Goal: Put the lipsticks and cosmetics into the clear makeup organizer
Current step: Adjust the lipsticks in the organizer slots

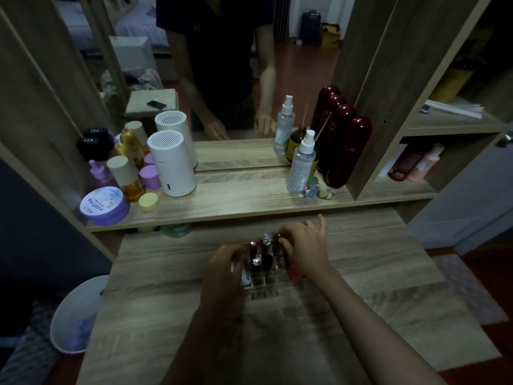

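Observation:
The clear makeup organizer [268, 287] stands in the middle of the wooden vanity top, its front cells bare. Several lipsticks and tubes stand upright in its back rows, among them a red lipstick [253, 250] and a clear-capped tube [267, 238]. My left hand [222, 269] curls around the organizer's left side and covers a white tube [246, 276] there. My right hand [305, 245] is at the organizer's right rear, fingertips pinched on a dark lipstick [277, 243]. An orange-red item [294, 271] lies under that wrist.
A raised shelf [244, 201] behind holds a white cylinder [172, 163], purple jars [104, 207], amber bottles, a spray bottle [301, 165] and dark red bottles [344, 154] against a mirror. A white waste bin [76, 315] sits on the floor at left.

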Available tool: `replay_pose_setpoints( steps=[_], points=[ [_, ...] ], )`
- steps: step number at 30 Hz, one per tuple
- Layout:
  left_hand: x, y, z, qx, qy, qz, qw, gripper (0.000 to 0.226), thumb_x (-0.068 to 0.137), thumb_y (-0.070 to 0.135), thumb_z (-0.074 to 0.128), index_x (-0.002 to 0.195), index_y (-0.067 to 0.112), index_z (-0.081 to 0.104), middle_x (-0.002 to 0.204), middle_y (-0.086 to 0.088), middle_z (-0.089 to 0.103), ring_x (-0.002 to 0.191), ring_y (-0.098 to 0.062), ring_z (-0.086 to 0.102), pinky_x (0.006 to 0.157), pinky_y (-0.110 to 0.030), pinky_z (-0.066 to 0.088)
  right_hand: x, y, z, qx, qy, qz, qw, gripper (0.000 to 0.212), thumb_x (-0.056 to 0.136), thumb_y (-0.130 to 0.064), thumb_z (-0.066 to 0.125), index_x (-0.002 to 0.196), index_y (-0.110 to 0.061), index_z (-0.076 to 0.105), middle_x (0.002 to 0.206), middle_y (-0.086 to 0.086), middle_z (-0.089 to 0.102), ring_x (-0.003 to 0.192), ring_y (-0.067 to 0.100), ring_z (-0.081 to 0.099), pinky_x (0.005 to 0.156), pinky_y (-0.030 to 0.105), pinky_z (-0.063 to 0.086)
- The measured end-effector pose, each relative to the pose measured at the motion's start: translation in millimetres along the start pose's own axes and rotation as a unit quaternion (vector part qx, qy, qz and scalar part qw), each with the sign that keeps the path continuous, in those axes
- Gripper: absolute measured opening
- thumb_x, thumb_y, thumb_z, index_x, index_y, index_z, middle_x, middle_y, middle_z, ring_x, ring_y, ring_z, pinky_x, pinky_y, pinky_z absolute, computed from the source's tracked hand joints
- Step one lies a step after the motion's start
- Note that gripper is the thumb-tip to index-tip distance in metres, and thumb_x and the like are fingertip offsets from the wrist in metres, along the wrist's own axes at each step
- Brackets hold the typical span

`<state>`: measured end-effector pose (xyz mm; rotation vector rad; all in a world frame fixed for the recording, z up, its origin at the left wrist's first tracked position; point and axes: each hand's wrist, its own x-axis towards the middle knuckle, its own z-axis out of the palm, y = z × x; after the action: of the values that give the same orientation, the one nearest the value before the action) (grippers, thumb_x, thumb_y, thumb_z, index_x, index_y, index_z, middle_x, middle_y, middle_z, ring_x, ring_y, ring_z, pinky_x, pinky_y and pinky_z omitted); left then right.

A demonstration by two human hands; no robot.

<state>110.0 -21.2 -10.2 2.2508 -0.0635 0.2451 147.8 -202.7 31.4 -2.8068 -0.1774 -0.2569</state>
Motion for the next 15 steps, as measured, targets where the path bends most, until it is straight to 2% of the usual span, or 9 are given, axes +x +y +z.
replay_pose_setpoints(
  steps=[2,5,7,8,9,11,13,15],
  points=[
    [-4,-1,2,0.007,-0.017,0.013,1.000,0.022,0.079,-0.002,0.060,0.097,0.010,0.063,0.095,-0.009,0.064,0.084,-0.011,0.053,0.073,-0.012,0.038,-2,0,-3,0.002,-0.001,-0.001,1.000,0.017,0.086,-0.027,0.062,0.103,-0.023,0.064,0.107,-0.001,0.070,0.110,0.021,0.054,0.117,0.046,0.005],
    [-7,0,7,0.010,-0.035,0.018,0.999,0.025,0.077,-0.001,0.061,0.099,0.011,0.064,0.098,-0.008,0.064,0.090,-0.018,0.057,0.078,-0.023,0.044,-10,-5,-6,0.019,0.043,-0.009,0.999,0.023,0.084,-0.022,0.065,0.106,-0.018,0.065,0.105,0.004,0.066,0.106,0.024,0.057,0.113,0.049,0.020],
    [-9,2,8,0.005,-0.042,0.016,0.999,0.025,0.078,0.002,0.062,0.101,0.012,0.064,0.102,-0.008,0.064,0.094,-0.019,0.057,0.082,-0.028,0.046,-20,-11,-6,0.044,0.082,-0.018,0.996,0.022,0.082,-0.018,0.067,0.103,-0.016,0.065,0.101,0.006,0.066,0.097,0.026,0.059,0.096,0.041,0.037],
    [-10,3,9,0.006,-0.047,0.014,0.999,0.025,0.079,0.004,0.063,0.102,0.012,0.063,0.104,-0.008,0.063,0.096,-0.018,0.056,0.085,-0.028,0.046,-25,-15,-5,0.057,0.082,-0.026,0.995,0.020,0.082,-0.017,0.066,0.103,-0.016,0.065,0.100,0.006,0.066,0.093,0.025,0.060,0.087,0.036,0.039],
    [-10,4,9,0.007,-0.052,0.012,0.999,0.026,0.079,0.007,0.064,0.104,0.013,0.062,0.107,-0.008,0.063,0.098,-0.016,0.054,0.086,-0.027,0.045,-31,-18,-4,0.070,0.070,-0.033,0.995,0.019,0.084,-0.016,0.064,0.103,-0.015,0.064,0.101,0.006,0.065,0.091,0.024,0.060,0.082,0.032,0.040],
    [-10,6,10,0.007,-0.057,0.016,0.998,0.028,0.078,0.009,0.066,0.106,0.013,0.061,0.109,-0.007,0.062,0.097,-0.008,0.049,0.084,-0.016,0.040,-39,-24,1,0.082,0.041,-0.043,0.995,0.019,0.084,-0.013,0.064,0.103,-0.014,0.064,0.102,0.006,0.065,0.089,0.023,0.061,0.078,0.034,0.047],
    [-9,8,10,0.011,-0.058,0.022,0.998,0.028,0.077,0.011,0.067,0.105,0.013,0.062,0.109,-0.006,0.063,0.096,-0.004,0.045,0.076,-0.007,0.032,-44,-27,7,0.087,0.025,-0.047,0.995,0.018,0.081,-0.010,0.068,0.099,-0.011,0.066,0.100,0.008,0.068,0.086,0.023,0.064,0.079,0.035,0.050],
    [-7,9,10,0.015,-0.055,0.020,0.998,0.027,0.077,0.011,0.067,0.104,0.013,0.063,0.108,-0.006,0.063,0.094,-0.003,0.045,0.073,-0.006,0.030,-45,-29,11,0.093,-0.002,-0.038,0.995,0.016,0.082,-0.012,0.067,0.098,-0.012,0.067,0.101,0.007,0.069,0.088,0.022,0.064,0.082,0.031,0.046]
  ],
)
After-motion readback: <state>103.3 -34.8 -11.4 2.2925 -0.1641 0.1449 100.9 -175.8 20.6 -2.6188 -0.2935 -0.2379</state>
